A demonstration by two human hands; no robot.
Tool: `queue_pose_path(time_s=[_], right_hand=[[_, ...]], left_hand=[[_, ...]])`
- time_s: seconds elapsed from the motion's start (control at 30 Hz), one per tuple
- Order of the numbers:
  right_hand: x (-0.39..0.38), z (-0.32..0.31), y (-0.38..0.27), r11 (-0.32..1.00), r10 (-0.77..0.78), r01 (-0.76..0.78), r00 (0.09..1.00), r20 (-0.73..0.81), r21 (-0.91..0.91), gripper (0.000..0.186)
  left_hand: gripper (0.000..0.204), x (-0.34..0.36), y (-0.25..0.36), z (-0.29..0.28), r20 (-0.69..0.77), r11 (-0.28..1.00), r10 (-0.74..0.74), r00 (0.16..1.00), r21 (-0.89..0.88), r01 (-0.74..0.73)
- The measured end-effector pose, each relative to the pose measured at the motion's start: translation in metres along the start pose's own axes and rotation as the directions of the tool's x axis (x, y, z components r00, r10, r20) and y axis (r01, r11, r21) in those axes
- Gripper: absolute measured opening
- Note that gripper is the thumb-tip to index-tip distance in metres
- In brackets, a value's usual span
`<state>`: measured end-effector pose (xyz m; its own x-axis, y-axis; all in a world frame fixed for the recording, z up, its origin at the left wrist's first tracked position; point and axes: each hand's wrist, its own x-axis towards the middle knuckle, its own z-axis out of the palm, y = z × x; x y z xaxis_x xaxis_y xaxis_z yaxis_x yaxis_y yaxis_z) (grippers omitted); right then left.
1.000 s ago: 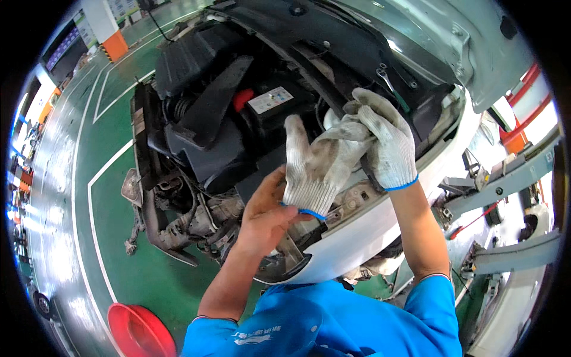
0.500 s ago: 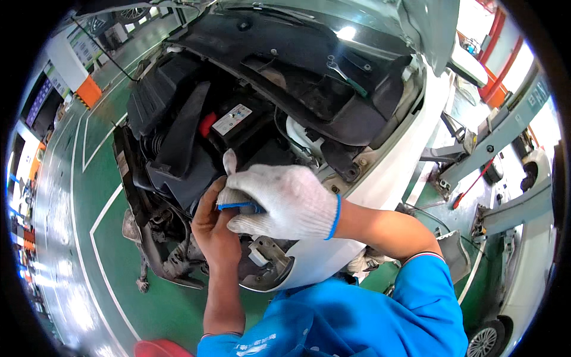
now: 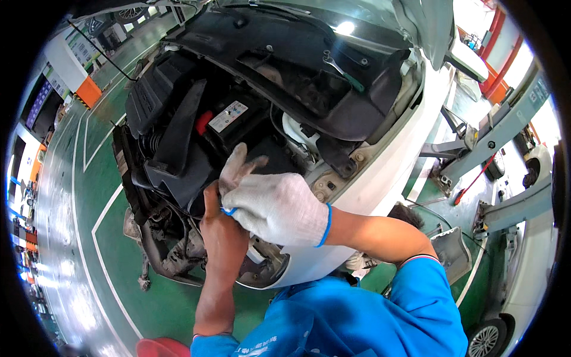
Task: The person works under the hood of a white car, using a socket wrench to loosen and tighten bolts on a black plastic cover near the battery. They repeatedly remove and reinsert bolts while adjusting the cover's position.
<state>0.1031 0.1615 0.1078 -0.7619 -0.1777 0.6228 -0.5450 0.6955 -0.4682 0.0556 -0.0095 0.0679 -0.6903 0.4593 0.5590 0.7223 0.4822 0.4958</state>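
My right hand (image 3: 276, 208) wears a white knit work glove with a blue-edged cuff and is closed on the blue cuff of a second glove. That second white glove (image 3: 235, 163) sits loosely over the fingers of my left hand (image 3: 225, 232), its greyish fingertips pointing up and spread. The left thumb and the back of that hand are bare; its fingers are hidden by the glove and my right hand. Both hands are held together over the front corner of a car's open engine bay, near the battery (image 3: 229, 118).
A ratcheting wrench (image 3: 344, 71) with a green handle lies on the black cowl cover (image 3: 267, 65). The white fender (image 3: 386, 172) runs to the right, with a grey lift post (image 3: 505, 131) beyond. A red stool-like object (image 3: 162, 348) stands at lower left on the green floor.
The glove has come further over my left fingers, and its fingertips now spread apart. My right hand has turned slightly and moved down along the cuff.
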Motion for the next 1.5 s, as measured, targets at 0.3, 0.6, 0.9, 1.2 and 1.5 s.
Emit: queue_pose_path(time_s=[0.3,0.6,0.9,1.2,1.5], right_hand=[[-0.015,-0.006,0.018,0.989,0.029,-0.021,0.998,-0.053,0.145,0.021],[-0.013,-0.001,0.016,0.333,0.519,-0.397,0.834,0.186,0.855,0.019],[-0.025,-0.008,0.017,0.898,0.195,-0.177,0.981,-0.005,0.403,0.014],[-0.025,-0.005,0.020,0.893,0.071,-0.060,0.997,-0.006,0.447,0.015],[-0.023,-0.014,0.030,0.883,0.094,-0.087,0.996,0.009,0.461,0.017]], left_hand=[[0.057,0.012,-0.023,-0.029,0.529,-0.284,0.033,0.848,-0.808,0.516],[0.031,0.023,0.013,0.024,0.050,0.889,-0.206,0.977,-0.408,0.208],[0.047,0.059,0.011,0.016,0.406,0.174,-0.312,0.859,-0.864,0.472],[0.032,0.078,0.001,0.040,-0.018,0.841,0.343,0.939,-0.440,-0.315],[0.039,0.049,-0.005,0.055,0.282,0.582,-0.003,0.959,-0.779,0.231]])
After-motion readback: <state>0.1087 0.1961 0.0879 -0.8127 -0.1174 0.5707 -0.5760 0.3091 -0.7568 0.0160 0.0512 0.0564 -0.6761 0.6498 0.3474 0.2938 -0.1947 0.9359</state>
